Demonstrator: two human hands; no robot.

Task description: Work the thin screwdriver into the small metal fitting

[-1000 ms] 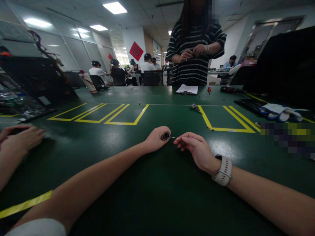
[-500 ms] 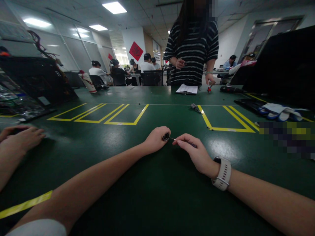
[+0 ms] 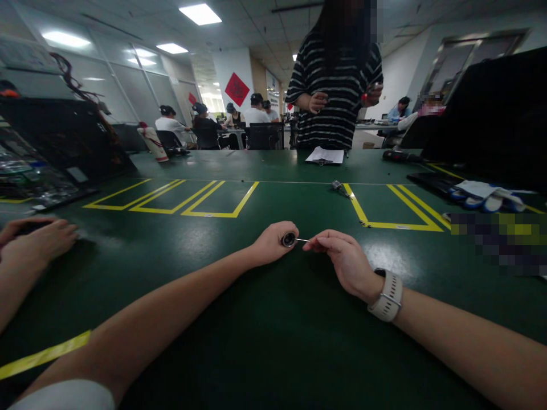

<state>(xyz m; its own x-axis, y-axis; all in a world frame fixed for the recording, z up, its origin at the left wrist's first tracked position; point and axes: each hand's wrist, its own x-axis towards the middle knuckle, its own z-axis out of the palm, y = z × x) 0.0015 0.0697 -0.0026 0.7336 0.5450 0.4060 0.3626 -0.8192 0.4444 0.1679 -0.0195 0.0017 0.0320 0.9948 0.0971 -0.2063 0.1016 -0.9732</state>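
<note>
My left hand rests on the green table and grips a small dark round part with its open end facing me. My right hand, with a white watch on the wrist, pinches a thin metal tool whose tip touches the round part. Both forearms lie stretched across the table toward the middle.
Another person's hand rests at the left edge. A person in a striped shirt stands across the table by a paper. Gloves lie at right, a dark machine at left, a small part beyond yellow markings.
My right hand turned the thin tool slightly against the round part. The person in the striped shirt picked up a red-handled item from the table and raised it.
</note>
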